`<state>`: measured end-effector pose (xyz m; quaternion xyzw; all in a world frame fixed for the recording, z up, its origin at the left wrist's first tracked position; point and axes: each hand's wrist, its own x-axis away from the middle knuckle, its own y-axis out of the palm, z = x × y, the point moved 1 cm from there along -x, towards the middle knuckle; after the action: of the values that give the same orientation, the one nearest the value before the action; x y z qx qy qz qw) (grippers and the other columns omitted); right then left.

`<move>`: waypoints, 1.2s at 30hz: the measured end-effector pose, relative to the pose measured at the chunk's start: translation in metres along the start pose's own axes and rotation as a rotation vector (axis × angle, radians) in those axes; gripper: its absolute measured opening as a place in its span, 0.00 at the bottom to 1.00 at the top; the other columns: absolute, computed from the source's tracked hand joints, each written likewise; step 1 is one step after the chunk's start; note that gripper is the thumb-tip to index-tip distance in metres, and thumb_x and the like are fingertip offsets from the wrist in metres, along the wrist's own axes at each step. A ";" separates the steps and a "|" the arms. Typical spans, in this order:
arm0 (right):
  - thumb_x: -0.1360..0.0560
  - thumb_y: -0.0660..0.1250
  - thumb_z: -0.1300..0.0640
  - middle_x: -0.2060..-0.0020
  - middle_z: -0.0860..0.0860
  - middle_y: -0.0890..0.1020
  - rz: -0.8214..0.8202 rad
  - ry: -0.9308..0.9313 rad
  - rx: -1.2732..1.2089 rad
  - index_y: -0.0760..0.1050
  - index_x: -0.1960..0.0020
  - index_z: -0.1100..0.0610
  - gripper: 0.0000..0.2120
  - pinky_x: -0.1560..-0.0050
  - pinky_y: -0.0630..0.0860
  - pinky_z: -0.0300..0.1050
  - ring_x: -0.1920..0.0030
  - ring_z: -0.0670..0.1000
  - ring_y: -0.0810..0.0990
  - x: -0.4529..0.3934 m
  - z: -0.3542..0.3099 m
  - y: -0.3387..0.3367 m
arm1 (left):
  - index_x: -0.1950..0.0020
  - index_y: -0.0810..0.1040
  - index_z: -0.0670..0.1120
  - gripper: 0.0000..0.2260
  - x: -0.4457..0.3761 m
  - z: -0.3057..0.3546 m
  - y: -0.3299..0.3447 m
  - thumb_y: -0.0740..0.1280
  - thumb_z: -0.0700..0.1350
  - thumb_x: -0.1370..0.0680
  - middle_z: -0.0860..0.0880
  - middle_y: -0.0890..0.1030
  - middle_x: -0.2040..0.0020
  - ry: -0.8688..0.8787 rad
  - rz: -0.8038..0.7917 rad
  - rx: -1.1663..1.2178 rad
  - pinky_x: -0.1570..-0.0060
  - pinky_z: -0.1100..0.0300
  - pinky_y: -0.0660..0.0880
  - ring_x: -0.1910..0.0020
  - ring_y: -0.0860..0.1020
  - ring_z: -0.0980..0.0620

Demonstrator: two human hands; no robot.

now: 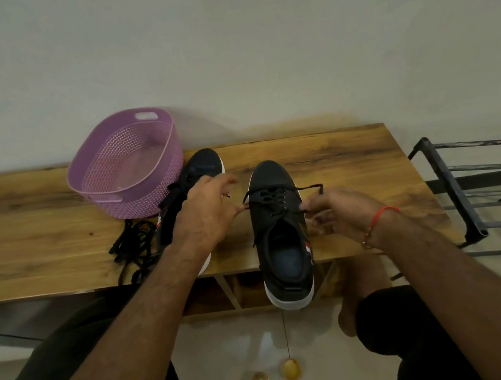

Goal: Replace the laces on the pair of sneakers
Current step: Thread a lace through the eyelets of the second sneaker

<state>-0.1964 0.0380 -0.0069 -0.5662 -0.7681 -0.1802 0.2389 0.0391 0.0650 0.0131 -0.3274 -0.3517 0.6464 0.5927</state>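
left hand (205, 214): fingers curled, pinching one end of the lace (271, 201) just left of the near shoe.
right hand (339, 213): fingers curled, pinching the other end just right of that shoe.
lace: threaded through the front eyelets, strung between both grips.
near shoe (281, 233): between the hands, heel over the table (349, 158) edge.
second shoe (199, 170): behind the left hand, partly hidden.
loose laces (133, 248): heaped left of the left wrist.
basket (127, 164): beyond the left hand, touching the second shoe.

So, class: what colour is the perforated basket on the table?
Purple. The basket shows clearly in the head view, beside the sneakers.
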 end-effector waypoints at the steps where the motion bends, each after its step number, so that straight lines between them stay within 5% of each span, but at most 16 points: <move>1: 0.24 0.69 0.59 0.58 0.54 0.81 -0.001 -0.044 -0.077 0.81 0.49 0.60 0.06 0.62 0.75 0.44 0.62 0.50 0.79 -0.001 -0.003 0.003 | 0.32 0.78 0.55 0.19 0.002 0.006 0.001 0.74 0.50 0.23 0.54 0.76 0.40 0.050 0.018 0.065 0.39 0.56 0.74 0.42 0.74 0.58; 7: 0.22 0.66 0.50 0.46 0.53 0.81 -0.067 -0.176 -0.168 0.85 0.46 0.54 0.12 0.47 0.71 0.49 0.46 0.54 0.77 0.002 -0.014 0.018 | 0.38 0.81 0.55 0.20 0.017 0.036 0.030 0.71 0.63 0.25 0.60 0.77 0.48 0.178 -0.042 0.157 0.50 0.66 0.73 0.49 0.75 0.64; 12: 0.21 0.65 0.46 0.50 0.51 0.85 -0.136 -0.175 -0.236 0.84 0.43 0.54 0.15 0.46 0.75 0.49 0.48 0.51 0.79 0.009 -0.016 0.027 | 0.47 0.84 0.55 0.09 0.019 0.053 0.043 0.72 0.58 0.24 0.62 0.75 0.55 0.181 0.073 0.273 0.60 0.73 0.68 0.55 0.74 0.68; 16: 0.19 0.63 0.48 0.55 0.50 0.80 -0.039 -0.177 -0.463 0.83 0.46 0.55 0.14 0.55 0.75 0.44 0.55 0.50 0.76 0.011 -0.029 0.010 | 0.56 0.81 0.59 0.03 0.016 0.055 0.037 0.73 0.55 0.23 0.62 0.75 0.57 0.173 -0.004 0.242 0.60 0.69 0.66 0.56 0.73 0.66; 20: 0.17 0.60 0.53 0.67 0.48 0.79 0.143 -0.159 -0.765 0.78 0.50 0.57 0.12 0.57 0.75 0.44 0.63 0.48 0.78 0.002 -0.040 -0.020 | 0.61 0.77 0.56 0.07 0.014 0.050 0.031 0.73 0.53 0.26 0.58 0.74 0.50 0.163 -0.113 0.131 0.50 0.57 0.77 0.50 0.74 0.59; 24: 0.15 0.56 0.56 0.69 0.50 0.69 0.309 -0.169 -0.899 0.74 0.49 0.61 0.12 0.65 0.73 0.43 0.71 0.47 0.68 -0.008 -0.041 -0.043 | 0.60 0.76 0.55 0.07 0.016 0.045 0.027 0.72 0.54 0.26 0.55 0.73 0.48 0.131 -0.195 0.080 0.45 0.50 0.78 0.46 0.73 0.55; 30: 0.16 0.54 0.45 0.74 0.46 0.67 0.394 -0.189 -0.506 0.78 0.44 0.56 0.19 0.78 0.58 0.34 0.78 0.45 0.60 -0.007 -0.039 -0.057 | 0.55 0.78 0.55 0.07 0.014 0.040 0.024 0.71 0.57 0.23 0.55 0.76 0.49 0.121 -0.178 0.191 0.50 0.58 0.76 0.48 0.76 0.58; 36: 0.17 0.59 0.58 0.56 0.51 0.84 0.317 -0.272 -0.353 0.77 0.36 0.54 0.12 0.68 0.76 0.44 0.69 0.48 0.76 -0.005 -0.041 -0.043 | 0.51 0.76 0.56 0.12 0.009 0.027 0.017 0.77 0.56 0.28 0.55 0.79 0.53 0.049 -0.278 0.177 0.59 0.65 0.73 0.54 0.77 0.59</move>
<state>-0.2294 -0.0008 0.0236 -0.7312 -0.6517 -0.1938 0.0563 0.0067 0.0710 0.0126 -0.2375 -0.3207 0.5783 0.7116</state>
